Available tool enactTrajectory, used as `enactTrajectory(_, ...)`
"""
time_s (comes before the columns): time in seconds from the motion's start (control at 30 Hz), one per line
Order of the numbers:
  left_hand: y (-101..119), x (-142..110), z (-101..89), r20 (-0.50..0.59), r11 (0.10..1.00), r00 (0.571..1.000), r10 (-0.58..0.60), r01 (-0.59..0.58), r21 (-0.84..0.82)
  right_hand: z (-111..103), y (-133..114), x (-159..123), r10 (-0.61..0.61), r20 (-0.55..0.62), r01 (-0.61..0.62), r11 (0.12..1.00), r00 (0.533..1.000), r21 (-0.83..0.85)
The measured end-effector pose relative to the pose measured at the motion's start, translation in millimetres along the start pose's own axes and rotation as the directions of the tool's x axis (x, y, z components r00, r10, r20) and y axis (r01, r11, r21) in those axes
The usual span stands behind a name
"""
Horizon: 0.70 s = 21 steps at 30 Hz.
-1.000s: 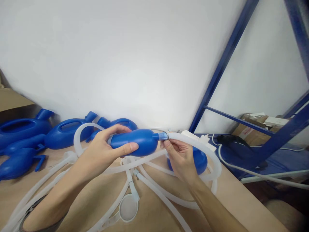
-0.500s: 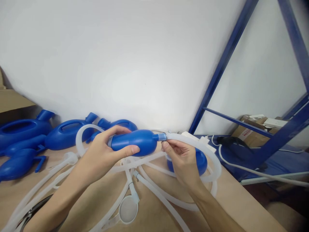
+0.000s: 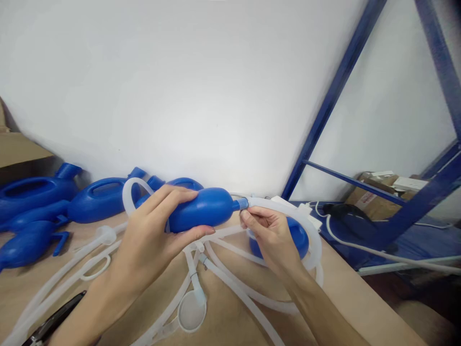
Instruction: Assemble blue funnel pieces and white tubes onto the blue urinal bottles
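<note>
My left hand (image 3: 158, 226) is wrapped round a blue plastic squeeze bulb (image 3: 203, 207), held nearly level above the table. From the bulb's right end a narrow neck runs into a pale clear sleeve with a thin metal ring, joined to a thick white hose (image 3: 284, 205). At that joint, the thumb and fingers of my right hand (image 3: 272, 230) pinch the hose end beside the ring. The hose loops round to the right. Behind my right hand lies another blue bulb (image 3: 299, 238), partly covered. A white round strainer (image 3: 192, 311) on a tube lies below.
Blue handled containers (image 3: 104, 199) lie along the wall at left, with a cardboard box (image 3: 21, 149) behind. White tubes (image 3: 248, 293) cross the table. A black-handled tool (image 3: 57, 315) lies front left. A blue metal frame (image 3: 334, 101) stands at right.
My left hand has slid rightward along the bulb, covering more of its left end, and the bulb tilts slightly up to the right. My right hand stays at the joint.
</note>
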<state>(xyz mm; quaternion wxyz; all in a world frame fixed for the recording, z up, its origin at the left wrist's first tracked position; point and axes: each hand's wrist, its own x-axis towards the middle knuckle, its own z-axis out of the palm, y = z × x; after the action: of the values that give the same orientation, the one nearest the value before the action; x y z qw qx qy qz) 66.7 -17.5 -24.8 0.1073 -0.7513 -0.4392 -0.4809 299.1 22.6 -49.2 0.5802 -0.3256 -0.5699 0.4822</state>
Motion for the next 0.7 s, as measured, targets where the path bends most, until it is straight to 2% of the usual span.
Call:
enactTrajectory(0.1, 0, -1, 0.7, -0.073, 0.996, 0.993, 0.092, -0.091, 0.014, -3, -4, 1, 0.032, 0.073, -0.038, 0.996, 0.997, 0.081)
enactTrajectory(0.2, -3, 1, 1.3, -0.071, 0.998, 0.996, 0.047, -0.05, -0.035, -6, -4, 4, 0.051, 0.176, -0.086, 0.977, 0.983, 0.195)
enactTrajectory(0.3, -6, 5, 1.5, -0.054, 0.996, 0.998, -0.02, 0.015, -0.085, -9, 0, 7, 0.021, 0.226, -0.06, 0.984, 0.974, 0.167)
enactTrajectory(0.4, -7, 6, 1.7, -0.034, 0.992, 0.997, -0.07, 0.066, -0.106, -9, 5, 8, -0.033, 0.21, 0.007, 0.993, 0.977, 0.121)
enactTrajectory(0.6, -7, 5, 2.8, -0.001, 0.987, 0.995, -0.099, 0.098, -0.126, -8, 8, 7, -0.058, 0.106, 0.052, 0.997, 0.993, 0.056)
enactTrajectory(0.7, -8, 5, 2.0, 0.024, 0.988, 0.995, -0.092, 0.094, -0.124, -9, 8, 6, -0.058, 0.096, 0.057, 0.998, 0.994, 0.004)
